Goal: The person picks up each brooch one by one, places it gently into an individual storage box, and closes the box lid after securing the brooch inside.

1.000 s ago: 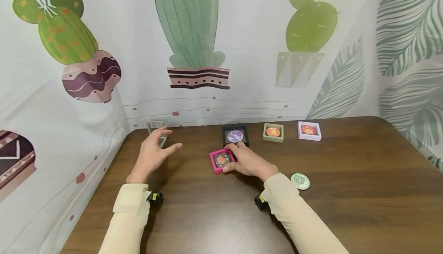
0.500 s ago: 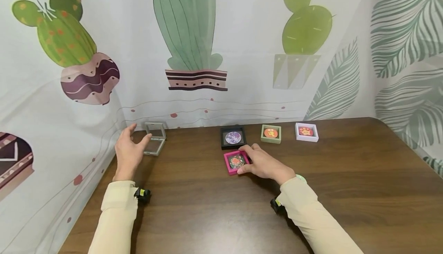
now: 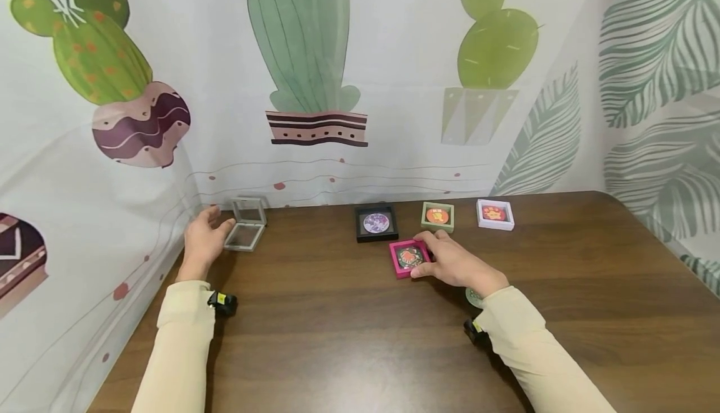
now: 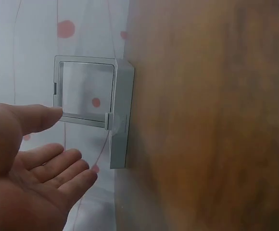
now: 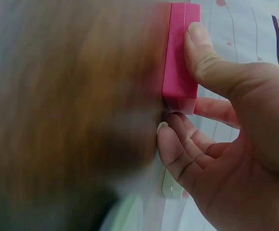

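Observation:
A pink square display case (image 3: 409,257) with a dark round badge inside lies flat on the table. My right hand (image 3: 454,264) grips its right side, thumb on the front edge and fingers toward the back. In the right wrist view the thumb presses the pink case (image 5: 182,57), while the other fingers are partly hidden. On the left, my left hand (image 3: 204,238) is held with relaxed fingers beside a grey clear-windowed case (image 3: 259,238), whose lid stands raised. In the left wrist view the thumb appears close to the grey case (image 4: 124,91); whether it touches cannot be told.
Behind the pink case stand a black case (image 3: 376,222), a green case (image 3: 437,217) and a white case (image 3: 495,214), each with a round badge. A loose green badge (image 3: 474,298) is partly covered by my right wrist. A printed cloth (image 3: 405,150) hangs behind the table (image 3: 326,338).
My right hand has slid the pink case to the right across the table, past the front of the black case. My left hand has moved left and lower, uncovering the grey case.

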